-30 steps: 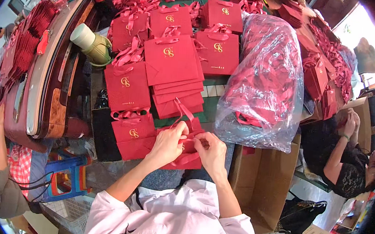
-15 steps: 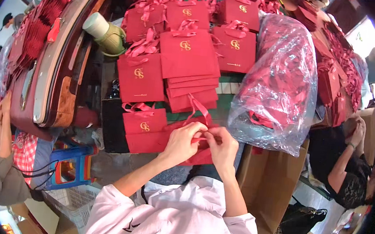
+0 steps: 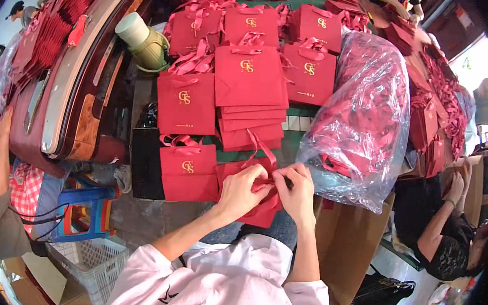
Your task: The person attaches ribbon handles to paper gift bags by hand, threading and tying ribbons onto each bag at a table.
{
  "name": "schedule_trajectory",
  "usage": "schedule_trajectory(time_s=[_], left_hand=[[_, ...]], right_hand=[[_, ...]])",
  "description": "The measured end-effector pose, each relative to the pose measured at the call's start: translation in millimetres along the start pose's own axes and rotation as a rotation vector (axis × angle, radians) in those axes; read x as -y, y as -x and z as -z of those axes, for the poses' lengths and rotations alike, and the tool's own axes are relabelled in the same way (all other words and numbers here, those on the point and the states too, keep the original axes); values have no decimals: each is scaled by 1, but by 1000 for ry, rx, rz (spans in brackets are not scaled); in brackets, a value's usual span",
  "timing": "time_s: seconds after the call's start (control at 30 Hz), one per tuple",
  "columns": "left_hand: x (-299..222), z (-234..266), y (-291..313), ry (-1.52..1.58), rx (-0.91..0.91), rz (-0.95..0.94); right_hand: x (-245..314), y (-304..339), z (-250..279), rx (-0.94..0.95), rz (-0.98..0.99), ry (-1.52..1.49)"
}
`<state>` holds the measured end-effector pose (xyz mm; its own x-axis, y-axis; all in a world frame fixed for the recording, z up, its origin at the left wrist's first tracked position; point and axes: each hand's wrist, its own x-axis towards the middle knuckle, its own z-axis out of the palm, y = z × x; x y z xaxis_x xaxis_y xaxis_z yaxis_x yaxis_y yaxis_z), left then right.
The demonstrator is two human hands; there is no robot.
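Note:
My left hand (image 3: 241, 194) and my right hand (image 3: 297, 196) meet at the table's near edge, thumbs and fingertips pinched on a red satin ribbon. A loop of the ribbon (image 3: 262, 147) stands up above my fingers. Under them is a red paper gift bag (image 3: 261, 217), partly covered by the hands. Left of it lies another red bag (image 3: 187, 168) with a gold print and ribbon handles. Beyond my hands rises a stack of red gift bags (image 3: 247, 77), and a further bag (image 3: 184, 105) lies beside that stack.
A clear plastic sack (image 3: 360, 122) of red ribboned items lies at the right, above an open cardboard box (image 3: 343, 248). A green holder with a white roll (image 3: 143, 45) stands back left. Co-workers sit at both sides. A blue stool (image 3: 85, 208) and white basket (image 3: 94, 267) are lower left.
My hands have drawn slightly apart and a little lower, still pinching the ribbon. The bag beneath them now hangs further toward me. The whole view has shifted slightly.

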<state>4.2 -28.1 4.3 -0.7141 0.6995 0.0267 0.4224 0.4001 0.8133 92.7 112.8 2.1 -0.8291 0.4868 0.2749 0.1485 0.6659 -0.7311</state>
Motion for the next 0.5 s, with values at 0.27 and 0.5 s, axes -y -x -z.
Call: schedule_trajectory(time_s=[0.27, 0.5], left_hand=[[-4, -6, 11, 15, -5, -110], [-6, -3, 10, -9, -4, -123]], right_hand=[[-12, -14, 25, 334, -211, -399], [-12, -14, 27, 402, -94, -298]])
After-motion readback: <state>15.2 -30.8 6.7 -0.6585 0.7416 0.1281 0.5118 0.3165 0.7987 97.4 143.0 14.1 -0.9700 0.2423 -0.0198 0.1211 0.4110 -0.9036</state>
